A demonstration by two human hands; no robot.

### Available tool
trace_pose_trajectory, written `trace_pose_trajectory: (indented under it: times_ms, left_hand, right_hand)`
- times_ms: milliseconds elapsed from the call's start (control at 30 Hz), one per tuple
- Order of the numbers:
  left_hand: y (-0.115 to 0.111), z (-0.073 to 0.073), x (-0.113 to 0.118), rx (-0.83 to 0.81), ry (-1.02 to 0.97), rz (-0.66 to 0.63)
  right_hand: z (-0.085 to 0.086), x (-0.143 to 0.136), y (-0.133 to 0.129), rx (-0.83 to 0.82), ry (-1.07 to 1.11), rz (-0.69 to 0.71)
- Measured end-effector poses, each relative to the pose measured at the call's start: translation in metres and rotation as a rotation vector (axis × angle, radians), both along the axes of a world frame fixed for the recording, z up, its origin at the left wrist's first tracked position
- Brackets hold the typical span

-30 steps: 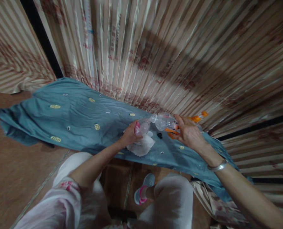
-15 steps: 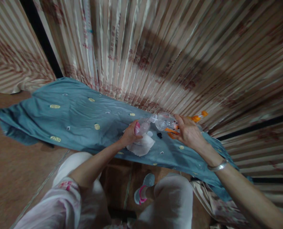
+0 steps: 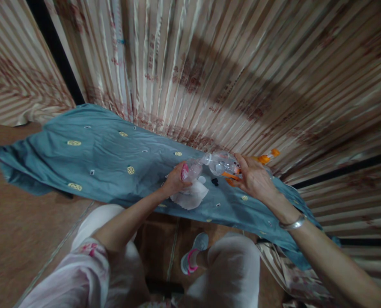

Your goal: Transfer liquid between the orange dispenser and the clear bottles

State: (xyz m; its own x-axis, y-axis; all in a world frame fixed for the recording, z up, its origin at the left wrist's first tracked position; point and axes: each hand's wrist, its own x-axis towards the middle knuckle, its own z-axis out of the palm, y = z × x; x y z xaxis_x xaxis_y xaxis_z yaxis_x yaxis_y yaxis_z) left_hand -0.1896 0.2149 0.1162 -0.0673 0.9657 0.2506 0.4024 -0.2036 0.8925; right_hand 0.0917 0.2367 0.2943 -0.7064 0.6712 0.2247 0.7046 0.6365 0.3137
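My left hand is wrapped round a clear plastic bottle with a pink label, tilted with its neck to the upper right. My right hand grips a second clear bottle with orange markings, lying almost level. The two bottle mouths meet, or nearly so, between my hands; I cannot tell if they touch. Below my left hand lies a crumpled white tissue or cloth. A small whitish disc, perhaps a cap, and a small black piece rest on the cloth under the bottles.
A teal cloth with pineapple prints covers the narrow table. Beyond my right hand is an orange and clear object. Pleated striped curtain hangs close behind the table. Black poles stand at the sides. My knees are below the near edge.
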Motion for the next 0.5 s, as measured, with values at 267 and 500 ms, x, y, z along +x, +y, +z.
trace_pose_trajectory:
  times_ms: [267, 500]
  left_hand:
    - [0.0, 0.0, 0.001, -0.002, 0.022, 0.011]
    - [0.004, -0.009, 0.0, 0.046, -0.001, 0.003]
  right_hand:
    - [0.0, 0.0, -0.001, -0.001, 0.001, 0.006]
    - [-0.001, 0.0, -0.001, 0.011, 0.01, 0.012]
